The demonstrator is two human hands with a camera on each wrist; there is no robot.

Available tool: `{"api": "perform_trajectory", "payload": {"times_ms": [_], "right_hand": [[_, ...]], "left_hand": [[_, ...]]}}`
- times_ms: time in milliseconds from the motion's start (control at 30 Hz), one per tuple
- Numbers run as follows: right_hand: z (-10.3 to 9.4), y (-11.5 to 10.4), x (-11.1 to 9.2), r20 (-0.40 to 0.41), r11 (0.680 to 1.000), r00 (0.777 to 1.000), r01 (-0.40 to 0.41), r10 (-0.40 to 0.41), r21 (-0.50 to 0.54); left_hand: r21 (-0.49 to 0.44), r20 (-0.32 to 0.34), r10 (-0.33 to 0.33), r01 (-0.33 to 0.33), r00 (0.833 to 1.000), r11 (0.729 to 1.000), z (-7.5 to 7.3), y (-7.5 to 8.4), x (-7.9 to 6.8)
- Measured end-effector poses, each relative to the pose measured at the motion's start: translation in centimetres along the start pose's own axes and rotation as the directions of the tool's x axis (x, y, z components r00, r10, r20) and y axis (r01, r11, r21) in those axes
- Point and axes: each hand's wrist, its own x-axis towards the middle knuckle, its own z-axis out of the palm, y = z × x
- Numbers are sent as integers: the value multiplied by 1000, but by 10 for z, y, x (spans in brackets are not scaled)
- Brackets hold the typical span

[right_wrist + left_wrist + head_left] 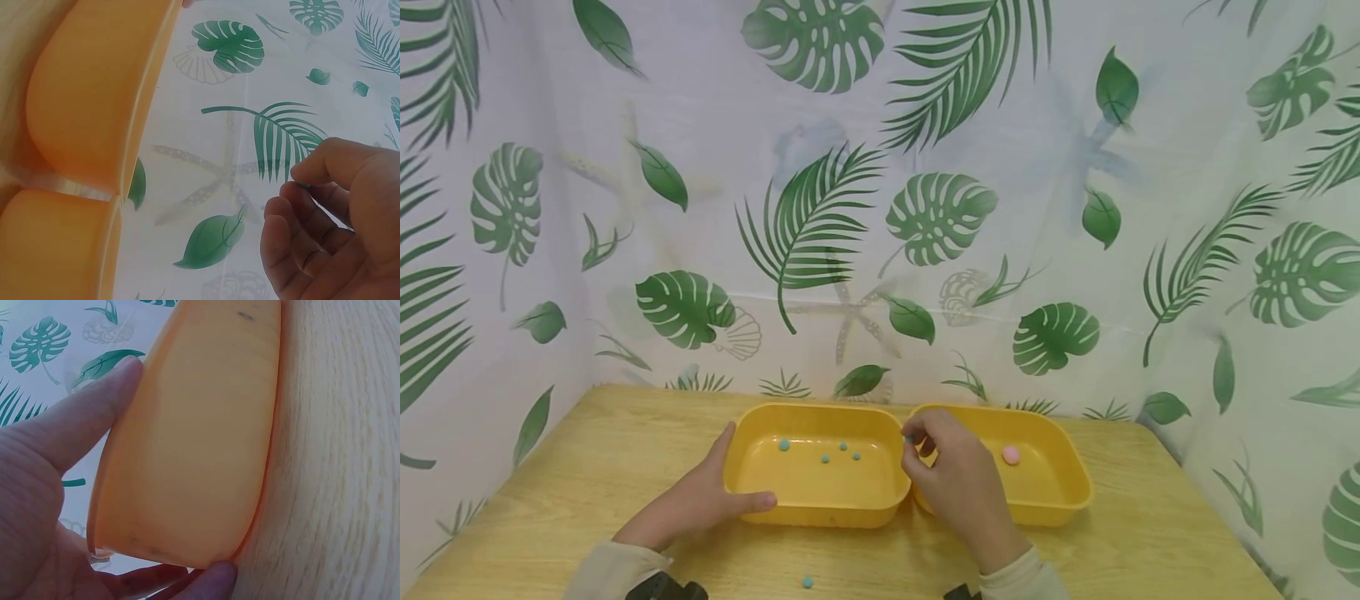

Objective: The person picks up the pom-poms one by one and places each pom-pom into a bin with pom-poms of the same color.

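Note:
Two yellow plastic bins stand side by side on the table. My left hand grips the left bin at its left end, thumb along the near rim and fingers round the end wall. Inside that bin lie several small teal balls. Above the place where the two bins meet, my right hand pinches a tiny teal ball between thumb and index finger; the fingertips mostly cover it. A pink ball lies in the right bin, partly hidden behind that hand.
One more teal ball lies on the wooden table near its front edge. A white leaf-patterned cloth hangs behind the table and along both sides. Dark wrist devices show at the bottom of the head view.

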Motion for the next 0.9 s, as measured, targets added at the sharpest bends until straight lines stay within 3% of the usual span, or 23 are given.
{"api": "perform_trajectory", "payload": {"times_ms": [467, 600, 767, 900], "right_hand": [[6, 0, 1, 30, 1000, 999, -11, 11, -14], [8, 0, 3, 30, 999, 999, 22, -21, -29], [7, -4, 13, 35, 998, 998, 57, -55, -40], [7, -11, 27, 102, 997, 993, 60, -55, -49]], "left_hand": [[25, 2, -16, 16, 1000, 1000, 0, 2, 0], [38, -4, -9, 9, 1000, 999, 0, 2, 0], [30, -6, -4, 5, 1000, 1000, -1, 2, -2], [30, -4, -8, 8, 1000, 1000, -1, 1, -2]]}}
